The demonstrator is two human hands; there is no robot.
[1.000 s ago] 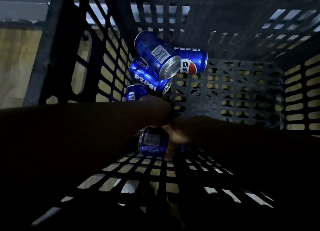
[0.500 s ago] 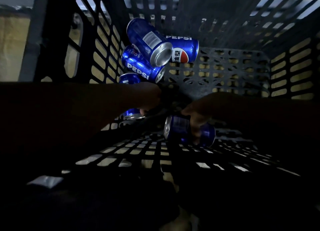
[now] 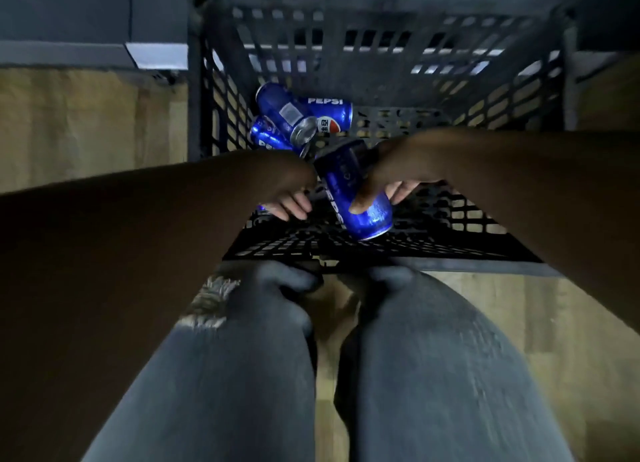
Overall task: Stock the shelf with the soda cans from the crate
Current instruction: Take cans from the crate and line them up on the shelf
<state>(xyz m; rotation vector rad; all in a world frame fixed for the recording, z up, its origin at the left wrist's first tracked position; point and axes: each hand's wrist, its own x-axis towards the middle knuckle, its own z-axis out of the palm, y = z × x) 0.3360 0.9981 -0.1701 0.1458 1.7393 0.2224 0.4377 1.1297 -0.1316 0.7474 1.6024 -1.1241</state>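
Crate (image 3: 381,42) sits on the floor (image 3: 86,115) straight ahead of your knees (image 3: 277,288), with its near wall just beyond them and its far side toward the wall (image 3: 69,8). Pile of cans (image 3: 291,115) lies in the crate's far-left corner, one can resting across the others. Your right hand (image 3: 405,163) holds a tilted can (image 3: 363,212) over the crate's near middle. Your left hand (image 3: 291,203) is just left of that can, not touching it. Sliver of another can (image 3: 261,208) shows at the left hand's left edge; can't tell if it's held.
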